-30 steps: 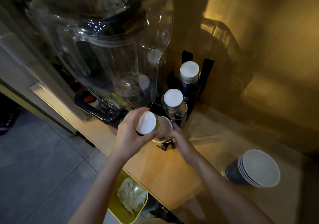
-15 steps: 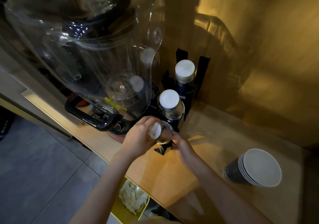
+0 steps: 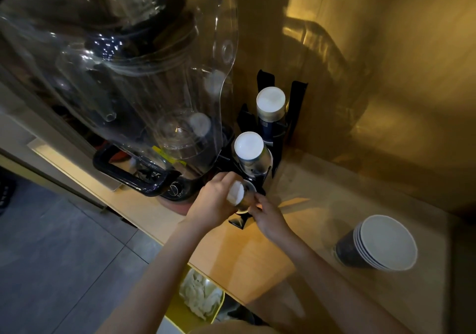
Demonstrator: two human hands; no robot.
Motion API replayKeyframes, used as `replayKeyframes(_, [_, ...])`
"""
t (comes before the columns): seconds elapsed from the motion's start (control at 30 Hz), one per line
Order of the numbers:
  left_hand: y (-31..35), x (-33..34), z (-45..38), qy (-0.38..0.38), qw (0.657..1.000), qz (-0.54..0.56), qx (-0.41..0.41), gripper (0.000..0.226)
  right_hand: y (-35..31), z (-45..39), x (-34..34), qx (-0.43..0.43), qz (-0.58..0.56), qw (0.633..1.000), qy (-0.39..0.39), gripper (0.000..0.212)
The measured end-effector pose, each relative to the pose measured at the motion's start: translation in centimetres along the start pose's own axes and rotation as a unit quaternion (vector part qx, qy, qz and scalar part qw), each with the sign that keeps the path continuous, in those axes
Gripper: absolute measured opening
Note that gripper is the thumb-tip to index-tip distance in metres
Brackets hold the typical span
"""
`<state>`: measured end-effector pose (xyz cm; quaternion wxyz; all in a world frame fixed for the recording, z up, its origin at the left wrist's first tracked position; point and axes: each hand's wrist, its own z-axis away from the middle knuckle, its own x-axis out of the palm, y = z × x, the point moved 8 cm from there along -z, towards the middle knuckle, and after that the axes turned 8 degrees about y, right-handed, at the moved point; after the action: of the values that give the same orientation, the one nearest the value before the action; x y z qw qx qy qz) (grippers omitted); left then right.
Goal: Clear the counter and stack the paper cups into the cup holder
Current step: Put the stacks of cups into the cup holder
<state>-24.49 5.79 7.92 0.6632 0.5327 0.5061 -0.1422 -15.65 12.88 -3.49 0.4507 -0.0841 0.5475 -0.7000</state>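
Note:
My left hand (image 3: 215, 203) grips an upside-down paper cup (image 3: 235, 194), white base up, and holds it in the front slot of the black cup holder (image 3: 297, 102). My right hand (image 3: 268, 214) touches the same cup and the slot's clear rim from the right. Two more slots behind hold upside-down cup stacks, one in the middle (image 3: 248, 145) and one at the back (image 3: 270, 100). A stack of dark paper cups (image 3: 378, 243) with white insides lies tilted on the wooden counter (image 3: 239, 254) to the right.
A large blender with a clear cover (image 3: 134, 76) stands just left of the holder. A yellow bin (image 3: 198, 300) with crumpled paper sits under the counter's front edge. The wall closes in behind the holder, and grey floor tiles lie to the left.
The cup in my left hand has gone down from above the front slot into it. My right hand stayed at the slot's rim.

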Motion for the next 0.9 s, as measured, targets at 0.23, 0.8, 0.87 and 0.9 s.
replayKeyframes(0.23, [-0.6, 0.9, -0.1, -0.023, 0.999, -0.031, -0.018, 0.057, -3.2, 1.5, -2.0, -0.132, 0.256, 0.957, 0.022, 0.029])
replayKeyframes(0.8, [16.4, 6.2, 2.0, -0.013, 0.984, 0.06, 0.166, 0.02, -0.8, 16.0, -25.1, -0.15, 0.192, 0.872, 0.424, 0.018])
replayKeyframes(0.87, [17.6, 9.3, 2.0, -0.071, 0.984, 0.036, 0.16, 0.034, 2.4, 17.5, -26.5, -0.097, 0.196, 0.863, 0.455, 0.019])
replayKeyframes(0.9, [18.2, 10.7, 2.1, -0.101, 0.981, 0.014, 0.164, 0.044, 4.3, 17.7, -26.6, -0.061, 0.209, 0.869, 0.444, 0.021])
